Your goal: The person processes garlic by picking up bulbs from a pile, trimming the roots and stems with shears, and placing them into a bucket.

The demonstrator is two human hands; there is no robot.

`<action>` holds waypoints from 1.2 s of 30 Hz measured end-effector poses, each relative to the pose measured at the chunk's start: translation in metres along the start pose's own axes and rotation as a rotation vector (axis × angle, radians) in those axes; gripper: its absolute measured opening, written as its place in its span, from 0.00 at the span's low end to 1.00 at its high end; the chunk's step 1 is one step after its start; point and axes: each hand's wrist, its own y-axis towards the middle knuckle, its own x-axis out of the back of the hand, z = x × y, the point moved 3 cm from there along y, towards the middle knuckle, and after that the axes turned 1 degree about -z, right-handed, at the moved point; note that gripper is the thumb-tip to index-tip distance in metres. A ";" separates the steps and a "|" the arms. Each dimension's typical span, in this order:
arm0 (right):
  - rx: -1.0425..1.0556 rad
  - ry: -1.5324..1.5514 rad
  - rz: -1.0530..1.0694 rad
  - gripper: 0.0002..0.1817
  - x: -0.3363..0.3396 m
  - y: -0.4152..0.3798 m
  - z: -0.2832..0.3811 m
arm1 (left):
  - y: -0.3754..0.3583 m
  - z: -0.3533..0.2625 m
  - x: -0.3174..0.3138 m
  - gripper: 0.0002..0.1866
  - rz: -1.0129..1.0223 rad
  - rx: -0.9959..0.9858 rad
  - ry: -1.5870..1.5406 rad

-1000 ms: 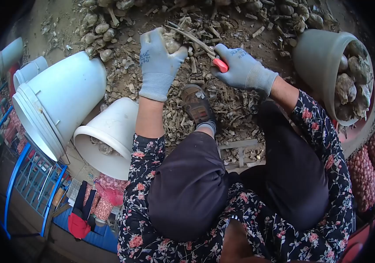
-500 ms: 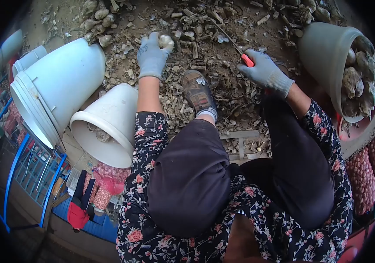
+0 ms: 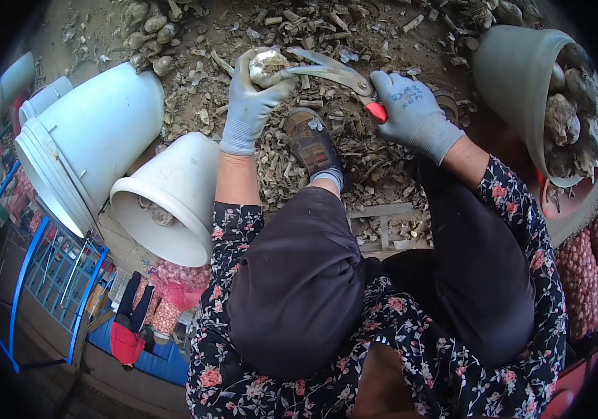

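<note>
A garlic bulb (image 3: 267,64) sits in the grip of my left hand (image 3: 251,101), which wears a grey glove, its roots and cut face turned up. My right hand (image 3: 410,112), gloved too, is closed round the red handle of a pair of pruning shears (image 3: 344,75). Their blades are apart and reach left to the bulb, the lower one close to its stem side by my left fingers. Below both hands, dry stem pieces and skins (image 3: 278,150) cover the ground around my shoe (image 3: 311,143).
At the left lie a large pale bucket (image 3: 96,119) and a smaller white bucket (image 3: 173,178) with garlic inside. Another bucket (image 3: 512,84) at the right holds garlic. More bulbs (image 3: 152,35) lie at the upper left. A person in red (image 3: 126,342) is in the background.
The garlic in my left hand has been turned and the hand's fingers now wrap it from below. The shears have swung left, opened, and come up to the bulb.
</note>
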 end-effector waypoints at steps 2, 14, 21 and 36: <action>0.055 -0.090 -0.122 0.22 0.006 0.002 0.007 | -0.003 -0.010 -0.005 0.37 0.026 -0.079 -0.136; 0.062 -0.111 -0.056 0.26 0.008 0.003 0.023 | -0.008 -0.033 -0.025 0.38 -0.042 -0.313 0.311; 0.108 -0.007 -0.027 0.24 0.001 0.002 0.013 | -0.012 -0.049 -0.036 0.30 -0.074 -0.436 0.337; 0.128 0.127 -0.129 0.20 -0.006 -0.016 -0.008 | -0.014 -0.014 -0.025 0.24 0.298 0.090 -0.396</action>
